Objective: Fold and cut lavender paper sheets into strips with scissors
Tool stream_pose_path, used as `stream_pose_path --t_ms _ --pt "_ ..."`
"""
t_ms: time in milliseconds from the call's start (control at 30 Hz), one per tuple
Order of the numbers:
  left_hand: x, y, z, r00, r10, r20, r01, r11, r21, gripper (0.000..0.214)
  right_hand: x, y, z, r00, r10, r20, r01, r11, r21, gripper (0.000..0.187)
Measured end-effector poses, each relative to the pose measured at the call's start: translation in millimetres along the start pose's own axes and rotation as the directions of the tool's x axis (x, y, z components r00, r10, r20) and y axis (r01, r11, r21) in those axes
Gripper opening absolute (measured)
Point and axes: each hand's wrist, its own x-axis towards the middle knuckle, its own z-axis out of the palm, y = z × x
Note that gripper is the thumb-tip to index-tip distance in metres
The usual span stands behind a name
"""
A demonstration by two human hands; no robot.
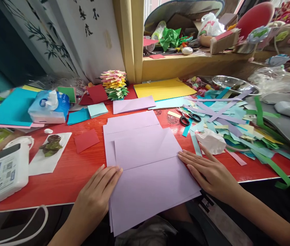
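Several lilac paper sheets lie stacked in front of me, their near edge hanging over the table's front. A crease or edge line runs across the top sheet, sloping up to the right. At the line's left end, my left hand rests with fingers stretched out flat on the paper's edge. My right hand lies flat at its right end, fingertips on the paper. Behind the stack is a narrower lilac strip of paper. Black-handled scissors lie beyond my right hand.
Cut paper strips heap on the right around a metal bowl. A tissue pack, a white device and a red paper square are on the left. Yellow paper and a folded-paper stack sit at the back.
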Motion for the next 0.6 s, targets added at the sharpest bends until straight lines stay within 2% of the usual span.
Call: stream_pose_path --t_ms 267,600 --pt "-0.4 2.2 -0.3 0.997 0.03 -0.067 -0.026 0.998 0.064 0.044 -0.5 -7.7 4.3 0.98 -0.002 -0.199 -0.019 0.994 -0.106 0.037" --pt "-9.3 3.5 3.0 0.997 0.038 -0.064 -0.028 0.99 0.14 0.045 -3.0 -8.8 5.1 0.982 0.068 -0.175 -0.087 0.99 -0.107 0.041"
